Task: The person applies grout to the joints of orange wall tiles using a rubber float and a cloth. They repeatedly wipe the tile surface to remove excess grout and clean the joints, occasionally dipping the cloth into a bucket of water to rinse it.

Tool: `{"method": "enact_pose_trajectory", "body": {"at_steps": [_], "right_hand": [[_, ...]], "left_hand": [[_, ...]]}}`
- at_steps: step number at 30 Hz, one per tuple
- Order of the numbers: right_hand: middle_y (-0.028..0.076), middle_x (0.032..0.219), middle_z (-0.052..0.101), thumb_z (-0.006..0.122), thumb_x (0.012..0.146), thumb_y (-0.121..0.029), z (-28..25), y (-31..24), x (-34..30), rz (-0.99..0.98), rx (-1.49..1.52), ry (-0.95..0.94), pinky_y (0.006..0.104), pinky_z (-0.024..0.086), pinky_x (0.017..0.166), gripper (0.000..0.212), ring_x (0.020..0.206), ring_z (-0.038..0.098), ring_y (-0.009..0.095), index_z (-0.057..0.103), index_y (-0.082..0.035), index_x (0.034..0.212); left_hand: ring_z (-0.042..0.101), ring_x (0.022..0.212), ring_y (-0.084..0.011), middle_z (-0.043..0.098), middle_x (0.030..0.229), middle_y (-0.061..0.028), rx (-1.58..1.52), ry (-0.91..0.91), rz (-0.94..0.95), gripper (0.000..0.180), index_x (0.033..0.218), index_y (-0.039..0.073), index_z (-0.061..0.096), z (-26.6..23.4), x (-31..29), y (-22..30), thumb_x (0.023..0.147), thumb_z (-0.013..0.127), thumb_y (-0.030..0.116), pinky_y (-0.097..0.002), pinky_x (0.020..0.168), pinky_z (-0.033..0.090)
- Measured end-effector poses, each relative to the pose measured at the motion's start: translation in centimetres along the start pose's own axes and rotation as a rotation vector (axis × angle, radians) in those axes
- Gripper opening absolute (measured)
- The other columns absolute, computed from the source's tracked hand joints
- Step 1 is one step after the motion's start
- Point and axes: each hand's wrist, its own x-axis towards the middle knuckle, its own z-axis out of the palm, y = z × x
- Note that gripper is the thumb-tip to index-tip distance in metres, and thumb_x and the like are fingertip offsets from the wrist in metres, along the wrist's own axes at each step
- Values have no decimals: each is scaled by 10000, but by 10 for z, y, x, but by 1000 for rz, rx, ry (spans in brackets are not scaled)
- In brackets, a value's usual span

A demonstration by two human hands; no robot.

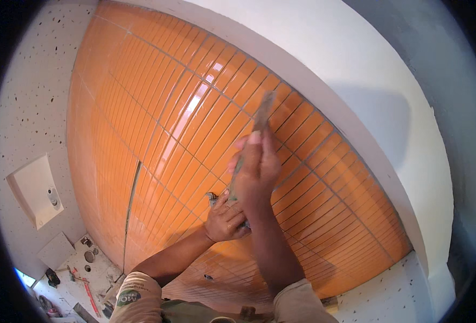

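My right hand (256, 169) is closed around a narrow, flat tool (263, 110), grey and smeared, whose blurred blade points up across the orange tiled wall (189, 124). A greenish part of the same tool seems to run down between the two hands. Just below and to the left, my left hand (227, 219) is closed close to the tiles, fingers curled. A dark grey lump (212, 198) shows at its upper edge; what the fingers hold is mostly hidden. Grey lines fill many joints between the glossy narrow tiles.
A speckled white wall with a recessed niche (36, 191) stands at left. On the floor below lie a long red tool (91, 297), a dark object (52, 277) and a light panel (56, 251). A thick white curved border (405, 129) edges the tiles at right.
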Motion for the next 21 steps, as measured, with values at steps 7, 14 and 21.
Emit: {"method": "enact_pose_trajectory", "body": {"at_steps": [7,14,21], "right_hand": [[56,788,552,365,1049,-287,8,0,23,41,82,35,266,445,451,315,487,533,118,526,-27,974],[57,783,552,370,1045,-308,21,8,29,133,59,69,275,447,437,333,482,536,121,530,-24,982],[63,798,541,382,1038,-309,43,3,30,119,105,167,281,467,436,336,486,524,120,539,-12,1024]], "left_hand": [[628,1049,-224,652,1082,-70,77,60,53,364,934,95,692,-1,4,5,619,774,257,-496,1086,322],[624,1052,-225,652,1079,-78,45,73,41,305,922,74,694,-1,2,2,655,739,215,-486,1123,290],[608,1120,-282,654,1117,-121,-43,16,41,304,961,37,706,4,-11,-8,693,702,180,-522,1114,323]]}}
